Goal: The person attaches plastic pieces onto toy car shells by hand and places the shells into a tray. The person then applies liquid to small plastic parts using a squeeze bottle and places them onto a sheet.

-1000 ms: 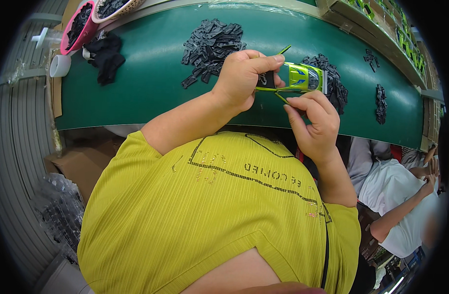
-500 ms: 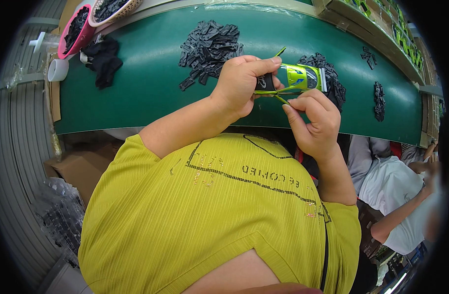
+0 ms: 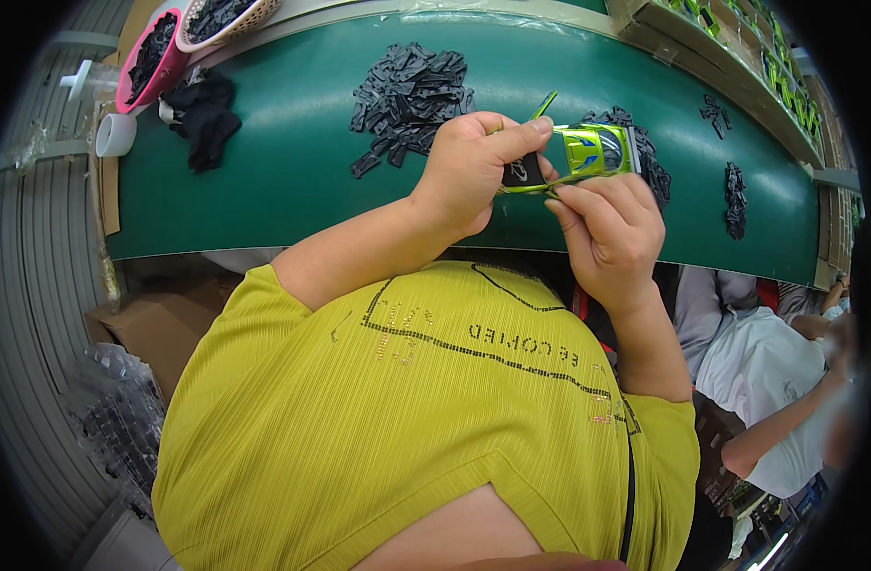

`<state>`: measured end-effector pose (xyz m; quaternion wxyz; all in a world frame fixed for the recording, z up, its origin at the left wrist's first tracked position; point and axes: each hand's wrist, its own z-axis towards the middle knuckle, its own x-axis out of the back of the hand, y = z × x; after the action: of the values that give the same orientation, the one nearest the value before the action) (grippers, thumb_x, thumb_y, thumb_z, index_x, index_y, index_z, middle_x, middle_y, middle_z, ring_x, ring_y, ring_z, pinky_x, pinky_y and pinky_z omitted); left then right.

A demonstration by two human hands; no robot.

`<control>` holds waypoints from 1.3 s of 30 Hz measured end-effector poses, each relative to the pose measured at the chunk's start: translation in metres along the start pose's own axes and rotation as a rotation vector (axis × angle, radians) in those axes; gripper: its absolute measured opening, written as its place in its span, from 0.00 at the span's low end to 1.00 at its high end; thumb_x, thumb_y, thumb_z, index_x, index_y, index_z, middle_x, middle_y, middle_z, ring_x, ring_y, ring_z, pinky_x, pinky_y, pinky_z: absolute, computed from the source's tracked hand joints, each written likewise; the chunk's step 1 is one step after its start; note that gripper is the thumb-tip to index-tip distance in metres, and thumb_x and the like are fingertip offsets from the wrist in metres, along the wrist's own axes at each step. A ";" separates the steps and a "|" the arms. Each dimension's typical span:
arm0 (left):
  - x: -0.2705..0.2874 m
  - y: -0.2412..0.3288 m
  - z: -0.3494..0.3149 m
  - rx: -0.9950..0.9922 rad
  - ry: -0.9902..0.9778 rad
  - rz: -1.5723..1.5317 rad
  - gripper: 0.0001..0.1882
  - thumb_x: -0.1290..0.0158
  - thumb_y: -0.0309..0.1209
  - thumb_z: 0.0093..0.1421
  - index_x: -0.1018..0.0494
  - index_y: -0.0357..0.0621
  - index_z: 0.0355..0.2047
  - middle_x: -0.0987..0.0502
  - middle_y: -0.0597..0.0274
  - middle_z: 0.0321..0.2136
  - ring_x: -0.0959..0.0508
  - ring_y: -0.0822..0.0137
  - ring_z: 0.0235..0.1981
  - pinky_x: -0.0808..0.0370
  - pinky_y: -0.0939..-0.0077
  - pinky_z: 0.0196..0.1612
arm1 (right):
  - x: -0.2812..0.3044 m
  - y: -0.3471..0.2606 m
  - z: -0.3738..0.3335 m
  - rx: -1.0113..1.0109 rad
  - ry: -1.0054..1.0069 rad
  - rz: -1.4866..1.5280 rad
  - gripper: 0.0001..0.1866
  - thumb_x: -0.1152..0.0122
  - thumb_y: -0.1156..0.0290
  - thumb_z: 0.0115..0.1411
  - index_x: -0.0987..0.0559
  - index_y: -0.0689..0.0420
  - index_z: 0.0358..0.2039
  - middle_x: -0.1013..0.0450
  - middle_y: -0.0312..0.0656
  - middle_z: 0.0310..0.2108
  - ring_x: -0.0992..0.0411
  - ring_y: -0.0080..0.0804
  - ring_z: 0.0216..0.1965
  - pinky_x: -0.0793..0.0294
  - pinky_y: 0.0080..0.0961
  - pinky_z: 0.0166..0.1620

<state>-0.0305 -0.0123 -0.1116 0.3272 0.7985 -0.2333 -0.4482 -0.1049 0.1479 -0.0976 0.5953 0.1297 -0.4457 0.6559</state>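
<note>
A bright green toy car (image 3: 587, 152) with blue marks and a black part at one end is held above the green table. My left hand (image 3: 466, 169) is closed round the black end, thumb on top. On the far side a thin green door (image 3: 546, 105) sticks out from the car. My right hand (image 3: 614, 226) pinches the near side of the car, thumb and forefinger at its near door. Those fingertips hide most of that door. A heap of small black plastic parts (image 3: 411, 90) lies beyond my left hand, and another black heap (image 3: 652, 176) lies behind the car.
Smaller groups of black parts (image 3: 735, 200) lie at the right. A pink basket (image 3: 172, 71) and a pale basket (image 3: 256, 17) hold black parts at the far left, near a black cloth (image 3: 207, 124). Boxes of green cars (image 3: 778, 76) line the far right. A co-worker (image 3: 763, 381) sits at the right.
The near door, angled out from the car before, now lies closer to its side under my right fingertips. Both hands and the car have shifted slightly right.
</note>
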 end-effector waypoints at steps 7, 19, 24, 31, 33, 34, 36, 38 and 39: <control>-0.002 0.003 0.000 0.022 -0.104 0.467 0.15 0.41 0.38 0.58 0.26 0.37 0.23 0.23 0.62 0.19 0.28 0.77 0.19 0.32 0.81 0.25 | 0.025 -0.003 0.017 -0.072 -0.334 -0.194 0.50 0.27 0.61 0.34 0.37 0.59 0.59 0.42 0.51 0.60 0.48 0.48 0.64 0.53 0.45 0.65; 0.007 0.007 0.005 -0.065 -0.110 0.638 0.12 0.40 0.33 0.57 0.27 0.41 0.23 0.25 0.66 0.17 0.28 0.78 0.17 0.33 0.85 0.20 | 0.030 0.016 0.015 -0.014 -0.312 -0.115 0.29 0.29 0.59 0.41 0.25 0.59 0.43 0.26 0.42 0.36 0.30 0.41 0.47 0.39 0.44 0.58; 0.007 0.016 0.012 -0.153 -0.108 0.562 0.14 0.39 0.36 0.56 0.26 0.39 0.22 0.27 0.70 0.15 0.32 0.82 0.16 0.35 0.86 0.19 | 0.046 0.042 0.004 -0.279 -0.204 0.111 0.37 0.30 0.58 0.49 0.34 0.61 0.55 0.26 0.42 0.38 0.29 0.38 0.44 0.33 0.30 0.52; -0.008 0.002 0.029 -0.620 -0.139 0.625 0.12 0.39 0.33 0.54 0.25 0.39 0.34 0.24 0.64 0.30 0.26 0.75 0.30 0.29 0.80 0.30 | 0.078 0.064 0.019 -0.763 -0.087 0.981 0.16 0.41 0.77 0.58 0.28 0.60 0.48 0.27 0.34 0.36 0.30 0.16 0.30 0.29 0.12 0.33; -0.005 0.001 0.034 -0.958 -0.076 0.727 0.21 0.39 0.30 0.52 0.29 0.40 0.46 0.26 0.56 0.40 0.26 0.65 0.38 0.28 0.73 0.37 | 0.102 0.087 0.027 -0.624 0.109 0.736 0.15 0.42 0.82 0.56 0.26 0.60 0.46 0.28 0.34 0.33 0.29 0.19 0.32 0.28 0.16 0.36; 0.000 -0.001 0.036 -0.960 -0.075 0.722 0.21 0.39 0.30 0.52 0.29 0.40 0.46 0.26 0.56 0.40 0.26 0.65 0.38 0.28 0.73 0.37 | 0.115 0.102 0.036 -0.541 0.228 0.574 0.15 0.43 0.83 0.57 0.26 0.61 0.45 0.28 0.35 0.34 0.29 0.20 0.33 0.28 0.17 0.39; 0.008 -0.006 0.036 -0.965 -0.109 0.941 0.19 0.39 0.29 0.51 0.29 0.40 0.43 0.25 0.56 0.39 0.25 0.63 0.39 0.28 0.72 0.38 | 0.137 0.142 0.055 -0.461 0.407 0.446 0.14 0.41 0.82 0.56 0.26 0.61 0.45 0.27 0.35 0.35 0.29 0.20 0.36 0.29 0.17 0.41; 0.009 -0.006 0.034 -0.980 -0.145 1.002 0.18 0.41 0.25 0.51 0.29 0.38 0.43 0.26 0.55 0.40 0.26 0.63 0.35 0.28 0.73 0.40 | 0.152 0.192 0.075 -0.431 0.430 0.163 0.16 0.38 0.77 0.55 0.26 0.60 0.45 0.27 0.35 0.34 0.29 0.19 0.35 0.30 0.16 0.40; 0.008 -0.006 0.036 -1.026 -0.178 1.010 0.17 0.41 0.24 0.50 0.28 0.38 0.42 0.25 0.55 0.38 0.26 0.63 0.34 0.28 0.73 0.39 | 0.161 0.219 0.081 -0.403 0.380 -0.140 0.16 0.37 0.74 0.55 0.26 0.59 0.44 0.27 0.36 0.32 0.29 0.19 0.33 0.30 0.18 0.39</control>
<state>-0.0572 -0.0246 -0.1340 0.8077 0.2997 -0.3596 -0.3585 -0.3714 0.2187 -0.0329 0.7259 -0.0862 -0.4375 0.5237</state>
